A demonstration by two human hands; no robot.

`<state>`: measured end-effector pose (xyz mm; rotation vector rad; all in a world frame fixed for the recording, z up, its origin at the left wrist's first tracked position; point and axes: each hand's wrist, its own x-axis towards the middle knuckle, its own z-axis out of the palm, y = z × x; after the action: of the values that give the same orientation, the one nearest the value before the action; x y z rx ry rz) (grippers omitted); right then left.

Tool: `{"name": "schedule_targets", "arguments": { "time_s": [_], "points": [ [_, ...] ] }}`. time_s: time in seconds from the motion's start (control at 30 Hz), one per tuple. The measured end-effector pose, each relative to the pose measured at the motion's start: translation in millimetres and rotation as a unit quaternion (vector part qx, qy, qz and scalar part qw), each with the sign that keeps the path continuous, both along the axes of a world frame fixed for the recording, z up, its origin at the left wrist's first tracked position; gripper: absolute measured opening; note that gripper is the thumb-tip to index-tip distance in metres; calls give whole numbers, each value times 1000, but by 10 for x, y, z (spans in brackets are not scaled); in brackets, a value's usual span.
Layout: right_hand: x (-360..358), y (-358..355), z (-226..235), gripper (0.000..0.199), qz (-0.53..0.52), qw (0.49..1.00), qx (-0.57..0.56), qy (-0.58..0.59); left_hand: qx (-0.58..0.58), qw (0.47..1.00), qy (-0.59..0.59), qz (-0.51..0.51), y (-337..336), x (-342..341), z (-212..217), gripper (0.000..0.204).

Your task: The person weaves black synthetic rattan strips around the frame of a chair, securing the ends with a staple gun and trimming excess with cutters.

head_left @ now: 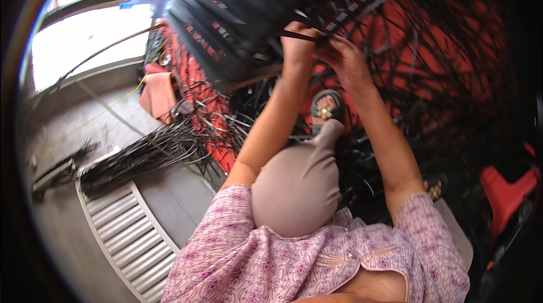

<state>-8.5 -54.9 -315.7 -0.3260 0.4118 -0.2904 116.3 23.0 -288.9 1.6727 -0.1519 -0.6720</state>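
Observation:
A large black basket of woven flat strips (237,17) is tilted in front of me, with openings between its strips. My left hand (298,45) is closed at the basket's near edge, and a dark flat strip (300,36) passes across its fingers. Close beside it on the right, my right hand (346,61) has its fingers bent together by the basket's edge. What those fingers pinch is too blurred to make out. Both forearms reach forward on either side of my raised knee.
Loose black strips (418,71) lie tangled over a red floor covering (475,48). At left, a bundle of strips (141,158) rests by a slatted pale rack (133,235). A pinkish cloth (158,96) lies beyond it. Something red plastic (509,192) stands at right. My sandalled foot (327,109) is below my hands.

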Motion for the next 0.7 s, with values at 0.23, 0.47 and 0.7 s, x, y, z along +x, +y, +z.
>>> {"name": "schedule_targets", "arguments": {
  "time_s": [0.23, 0.47, 0.7],
  "points": [
    [-4, 51, 76, 22, 13, 999, 30, 15, 54, 995, -24, 80, -58, -49, 193, 6],
    [17, 156, 31, 21, 12, 999, 50, 17, 83, 994, -16, 69, -7, 32, 88, 6],
    [45, 218, 9, 22, 5, 997, 81, 0, 80, 995, -24, 61, 48, 69, 84, 8]
  ]
}}
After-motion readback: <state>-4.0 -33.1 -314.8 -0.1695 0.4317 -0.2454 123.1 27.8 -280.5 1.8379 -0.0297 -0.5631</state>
